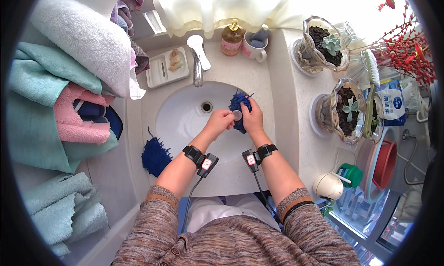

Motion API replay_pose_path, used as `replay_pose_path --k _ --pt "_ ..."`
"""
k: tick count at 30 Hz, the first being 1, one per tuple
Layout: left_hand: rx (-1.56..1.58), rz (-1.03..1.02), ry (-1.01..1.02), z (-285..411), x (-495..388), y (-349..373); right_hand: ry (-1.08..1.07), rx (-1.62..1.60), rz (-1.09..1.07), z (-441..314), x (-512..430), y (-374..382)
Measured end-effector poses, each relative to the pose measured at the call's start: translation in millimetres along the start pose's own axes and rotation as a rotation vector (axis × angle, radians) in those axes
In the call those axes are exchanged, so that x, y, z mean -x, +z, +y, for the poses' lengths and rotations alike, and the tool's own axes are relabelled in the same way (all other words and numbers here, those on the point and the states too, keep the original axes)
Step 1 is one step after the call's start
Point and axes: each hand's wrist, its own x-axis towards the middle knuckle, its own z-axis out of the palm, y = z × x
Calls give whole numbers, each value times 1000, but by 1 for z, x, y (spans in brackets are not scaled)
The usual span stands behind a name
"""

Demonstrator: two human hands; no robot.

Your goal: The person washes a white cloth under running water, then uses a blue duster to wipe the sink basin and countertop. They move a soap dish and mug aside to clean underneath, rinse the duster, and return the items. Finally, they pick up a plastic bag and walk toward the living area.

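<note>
A blue shaggy cloth (239,101) is held over the right side of the white sink (180,127) by my right hand (252,116), whose fingers wrap its edge. My left hand (221,122) pinches a small round translucent disc (237,115) against the front of that cloth; whether the disc is fixed to it I cannot tell. A second blue shaggy piece (155,156) lies on the counter at the sink's left rim. The chrome faucet (198,63) stands behind the basin, above the drain (206,107).
Behind the sink are a soap dish (168,68), a pump bottle (231,38) and a mug (255,45). Towels (83,36) hang at the left. Potted succulents (348,109), a green-handled brush (370,99) and a cream round container (327,186) stand on the right ledge.
</note>
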Motion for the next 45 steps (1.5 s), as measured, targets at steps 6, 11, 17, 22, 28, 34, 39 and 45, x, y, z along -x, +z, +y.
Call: replay_pose_path --k 6,11,17,22,28,34,39,45 --pt "416 -96 -8 -21 45 -28 -436 347 156 -20 -32 -12" --pt "711 -266 183 -27 77 -40 -323 530 13 -10 -58 -13" --pt "737 -29 65 -22 82 -32 -144 204 91 -20 -61 -24" --pt "494 124 40 -5 53 -15 -411 557 123 -23 -59 -30" --pt "320 284 226 52 -28 17 -224 741 -109 -6 -52 -26" --pt "-241 749 472 102 -120 18 -150 750 -134 -9 -57 -27" --pt "-378 826 567 123 -152 9 -120 741 -145 -15 -56 -28" --pt "-467 772 457 137 -178 -6 -102 755 -127 -17 -59 -24"
